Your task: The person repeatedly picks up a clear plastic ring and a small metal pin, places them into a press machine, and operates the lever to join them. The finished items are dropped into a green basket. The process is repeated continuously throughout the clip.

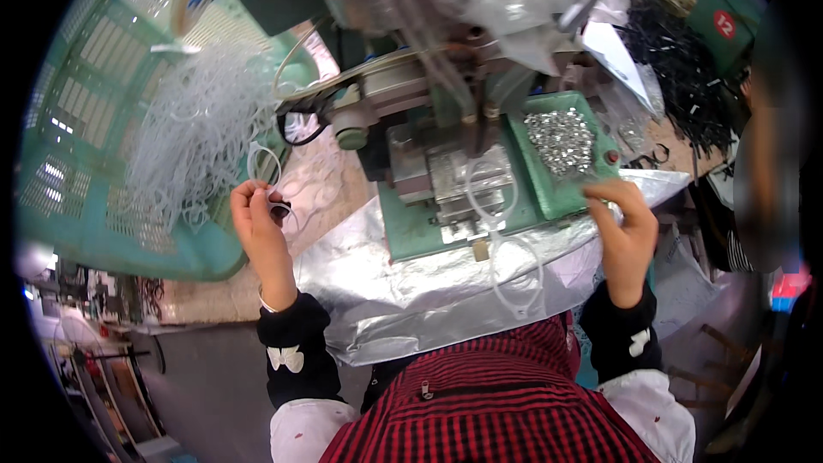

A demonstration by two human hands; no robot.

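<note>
My left hand [260, 221] is closed, thumb and fingers pinching a clear looped plastic strap [276, 168] beside the basket. Part of that strap hangs below the fingers. Another clear looped strap [518, 313] lies across the metal work plate [446, 180] of a green bench machine, its lower loop hanging over the front edge onto silver sheeting. My right hand [627, 236] is at the front right corner of a green tray [540, 193] of small shiny metal pieces [561, 141]. Its fingertips are smeared by motion, so whether they hold a piece is unclear.
A green plastic basket [60, 193] at the left holds a tangled heap of clear straps [193, 124]. More straps [317, 176] lie between basket and machine. Silver sheeting [369, 291] covers the bench's front edge. Black strips [677, 60] are piled at the far right.
</note>
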